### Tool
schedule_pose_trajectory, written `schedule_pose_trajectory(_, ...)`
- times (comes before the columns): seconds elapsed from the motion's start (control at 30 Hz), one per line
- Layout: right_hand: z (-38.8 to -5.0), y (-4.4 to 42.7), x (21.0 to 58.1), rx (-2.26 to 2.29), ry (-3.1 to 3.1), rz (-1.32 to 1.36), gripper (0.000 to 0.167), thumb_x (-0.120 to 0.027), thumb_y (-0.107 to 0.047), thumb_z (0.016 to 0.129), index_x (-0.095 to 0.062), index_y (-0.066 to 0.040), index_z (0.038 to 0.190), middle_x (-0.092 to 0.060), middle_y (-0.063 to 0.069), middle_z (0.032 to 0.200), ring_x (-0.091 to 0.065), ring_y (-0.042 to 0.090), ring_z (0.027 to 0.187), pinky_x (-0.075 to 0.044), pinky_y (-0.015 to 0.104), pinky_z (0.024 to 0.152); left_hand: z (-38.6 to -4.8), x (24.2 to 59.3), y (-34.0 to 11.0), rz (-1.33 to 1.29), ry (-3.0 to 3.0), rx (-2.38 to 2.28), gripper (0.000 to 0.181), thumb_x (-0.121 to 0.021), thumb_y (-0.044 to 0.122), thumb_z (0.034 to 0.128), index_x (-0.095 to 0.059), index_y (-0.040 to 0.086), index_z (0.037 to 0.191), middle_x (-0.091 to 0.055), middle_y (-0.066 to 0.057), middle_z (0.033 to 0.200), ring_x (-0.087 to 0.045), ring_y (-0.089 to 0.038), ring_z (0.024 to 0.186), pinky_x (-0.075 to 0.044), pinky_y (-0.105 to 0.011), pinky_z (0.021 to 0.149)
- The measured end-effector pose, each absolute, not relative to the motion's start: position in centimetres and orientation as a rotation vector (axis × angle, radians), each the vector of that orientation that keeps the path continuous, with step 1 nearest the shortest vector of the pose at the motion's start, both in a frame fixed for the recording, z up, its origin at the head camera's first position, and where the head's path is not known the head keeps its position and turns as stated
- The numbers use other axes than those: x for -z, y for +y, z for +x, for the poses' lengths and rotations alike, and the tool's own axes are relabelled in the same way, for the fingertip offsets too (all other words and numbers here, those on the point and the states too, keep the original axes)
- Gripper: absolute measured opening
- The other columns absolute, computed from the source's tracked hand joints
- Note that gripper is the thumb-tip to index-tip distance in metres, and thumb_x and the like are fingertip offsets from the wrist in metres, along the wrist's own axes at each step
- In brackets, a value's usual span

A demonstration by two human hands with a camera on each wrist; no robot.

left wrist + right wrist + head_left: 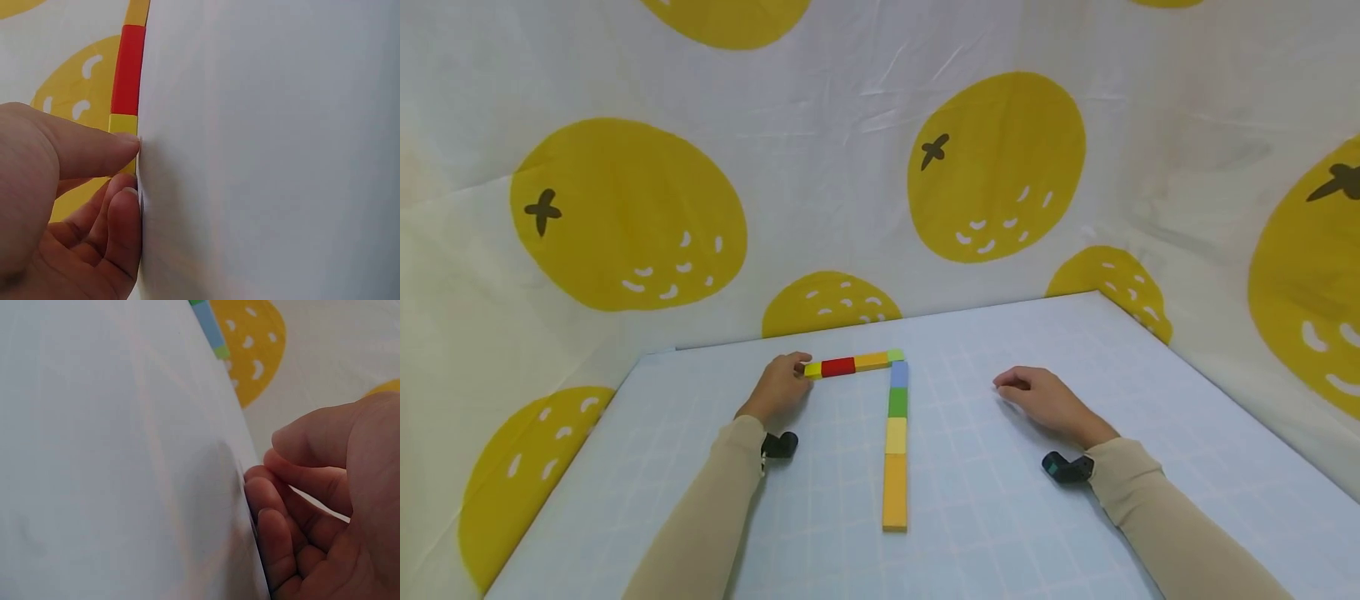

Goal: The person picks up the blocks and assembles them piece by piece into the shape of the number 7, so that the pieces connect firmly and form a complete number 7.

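My left hand pinches the yellow block at the left end of a row of blocks; in the left wrist view the thumb lies against that block's near side. To its right follow a red block, an orange block and a light green block. A second row comes toward me from that corner: blue block, green block, pale yellow block, long orange block. My right hand rests on the table, loosely curled, holding nothing.
The table has a pale blue checked cover. Behind and beside it hangs a white cloth printed with big yellow fruit. Each wrist carries a small black camera, one on the left and one on the right.
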State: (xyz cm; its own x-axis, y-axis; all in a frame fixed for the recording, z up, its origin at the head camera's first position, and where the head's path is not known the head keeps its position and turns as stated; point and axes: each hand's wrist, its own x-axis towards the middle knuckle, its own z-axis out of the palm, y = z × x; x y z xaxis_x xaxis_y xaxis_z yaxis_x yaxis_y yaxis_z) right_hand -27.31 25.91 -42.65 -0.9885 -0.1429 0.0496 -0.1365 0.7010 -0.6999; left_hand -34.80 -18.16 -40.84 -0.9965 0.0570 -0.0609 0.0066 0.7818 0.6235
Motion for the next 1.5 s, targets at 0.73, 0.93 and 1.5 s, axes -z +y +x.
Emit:
schedule_pose_trajectory(0.73,-27.5,25.0,42.2,1.205,2.87,-0.224,0.023,-0.06,-0.025,0.101,-0.069,-0.012,0.118,-0.065,0.008,0.122,-0.055,0.028,0.112,-0.045,0.05,0.1,-33.6,40.9,-19.3,-0.07,2.841,-1.069,0.047,-0.066,0.019,0.095,-0.055,0.012,0.14,-0.057,-0.014,0.128,-0.051,-0.032,0.116,-0.044,-0.052,0.103)
schedule_pose_trajectory(0.93,-27.5,25.1,42.4,1.201,2.877,-0.216,0.024,-0.06,-0.026,0.101,-0.069,-0.012,0.118,-0.064,0.008,0.122,-0.055,0.028,0.111,-0.045,0.05,0.099,-33.2,41.0,-19.6,-0.074,2.831,-1.09,0.049,-0.068,0.024,0.095,-0.054,0.014,0.141,-0.059,-0.012,0.127,-0.053,-0.03,0.113,-0.046,-0.051,0.1)
schedule_pose_trajectory(1.5,-27.4,25.9,42.3,1.217,2.868,-0.194,0.029,-0.06,-0.033,0.101,-0.069,-0.013,0.121,-0.065,0.007,0.123,-0.054,0.027,0.11,-0.045,0.049,0.097,-29.4,40.0,-21.8,0.062,2.87,-1.072,0.039,-0.062,0.032,0.1,-0.061,0.012,0.134,-0.063,-0.008,0.126,-0.056,-0.027,0.111,-0.048,-0.048,0.098)
